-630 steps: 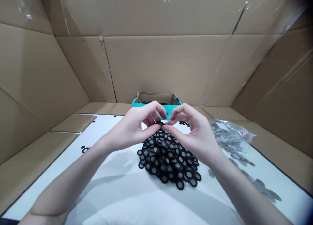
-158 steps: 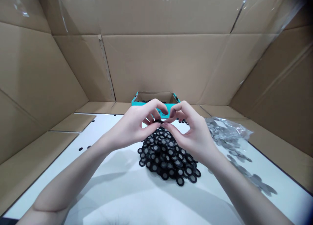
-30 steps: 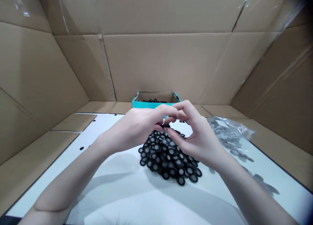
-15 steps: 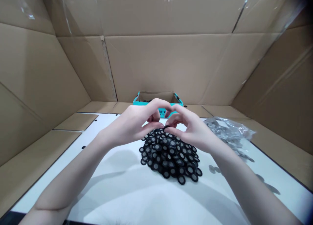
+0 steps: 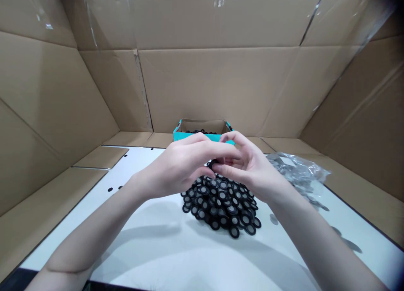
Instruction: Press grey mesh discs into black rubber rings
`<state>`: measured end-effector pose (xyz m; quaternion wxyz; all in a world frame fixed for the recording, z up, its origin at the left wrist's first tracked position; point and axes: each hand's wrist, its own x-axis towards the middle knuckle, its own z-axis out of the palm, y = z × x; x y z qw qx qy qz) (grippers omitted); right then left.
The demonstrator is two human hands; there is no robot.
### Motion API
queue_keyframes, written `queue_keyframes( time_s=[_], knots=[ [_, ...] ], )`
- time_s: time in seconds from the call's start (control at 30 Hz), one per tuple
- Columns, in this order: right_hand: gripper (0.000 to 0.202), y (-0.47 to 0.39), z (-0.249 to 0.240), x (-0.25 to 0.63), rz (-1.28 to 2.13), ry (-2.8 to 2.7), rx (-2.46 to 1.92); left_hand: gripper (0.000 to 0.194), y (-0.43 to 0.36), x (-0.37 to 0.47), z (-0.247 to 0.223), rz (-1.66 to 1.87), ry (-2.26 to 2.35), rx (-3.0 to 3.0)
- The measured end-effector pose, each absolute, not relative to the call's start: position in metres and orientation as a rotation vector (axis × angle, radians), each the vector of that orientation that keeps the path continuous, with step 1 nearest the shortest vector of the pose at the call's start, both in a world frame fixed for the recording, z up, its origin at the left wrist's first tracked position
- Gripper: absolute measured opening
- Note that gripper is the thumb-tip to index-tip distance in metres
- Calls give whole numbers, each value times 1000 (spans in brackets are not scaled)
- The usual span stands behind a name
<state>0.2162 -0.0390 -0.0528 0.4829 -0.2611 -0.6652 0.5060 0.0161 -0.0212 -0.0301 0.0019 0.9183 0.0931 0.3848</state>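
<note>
Pinched between the thumb and fingers of my right hand [image 5: 252,166] is a small black ring [image 5: 213,163]. My left hand [image 5: 186,162] reaches across from the other side, its fingers stretched out and overlapping the right fingers, its thumb apart below them. I see nothing held in the left hand, though part of its inner side is hidden. Directly below both hands lies a heap of black rings with grey centres [image 5: 221,204] on the white table [image 5: 164,249].
Behind the hands stands a teal-edged cardboard box [image 5: 179,136] with black pieces inside. To the right lies a clear plastic bag of grey discs [image 5: 293,166], with loose grey discs [image 5: 352,244] nearby. Several black dots [image 5: 110,189] mark the left side. Cardboard walls [image 5: 221,84] surround the table.
My left hand has moved right and its fingers have straightened over the right hand's fingers. The right hand still pinches a black ring, and the view has shifted slightly.
</note>
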Motion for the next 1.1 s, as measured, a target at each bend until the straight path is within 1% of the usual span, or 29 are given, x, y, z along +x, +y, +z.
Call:
queue_keyframes(
  time_s=[0.07, 0.13, 0.3, 0.5, 0.63, 0.7, 0.73, 0.8, 0.83, 0.9, 0.97, 1.1],
  knots=[
    [36, -36, -53, 220, 1190, -1688, -651, 50, -21, 13, -28, 1102, 287, 2879],
    [32, -29, -56, 226, 1096, -1805, -705, 50, -19, 10, -27, 1046, 277, 2886],
    [15, -2, -72, 241, 804, -2218, -1119, 60, -17, -1, -23, 993, 363, 2834],
    [17, 18, -93, 239, 584, -2335, -1309, 47, -23, -17, -19, 921, 527, 2865],
    [5, 16, -85, 244, 410, -2324, -1331, 41, -18, -36, -22, 844, 766, 2803],
    [13, 10, -75, 248, 379, -2317, -1303, 37, -8, -53, -26, 744, 926, 2744],
    [16, 6, -70, 250, 378, -2312, -1276, 36, -2, -64, -30, 640, 1033, 2708],
    [21, -3, -64, 255, 392, -2291, -1228, 40, 12, -90, -39, 303, 1352, 2607],
    [23, -9, -64, 258, 411, -2275, -1218, 39, 18, -105, -46, 89, 1495, 2530],
    [28, -18, -68, 266, 463, -2237, -1249, 32, 27, -133, -60, -118, 1604, 2421],
    [36, -25, -80, 280, 494, -2204, -1325, 26, 30, -156, -76, -264, 1649, 2320],
    [53, -31, -115, 319, 465, -2134, -1529, 29, 22, -179, -99, -352, 1641, 2207]
  ],
)
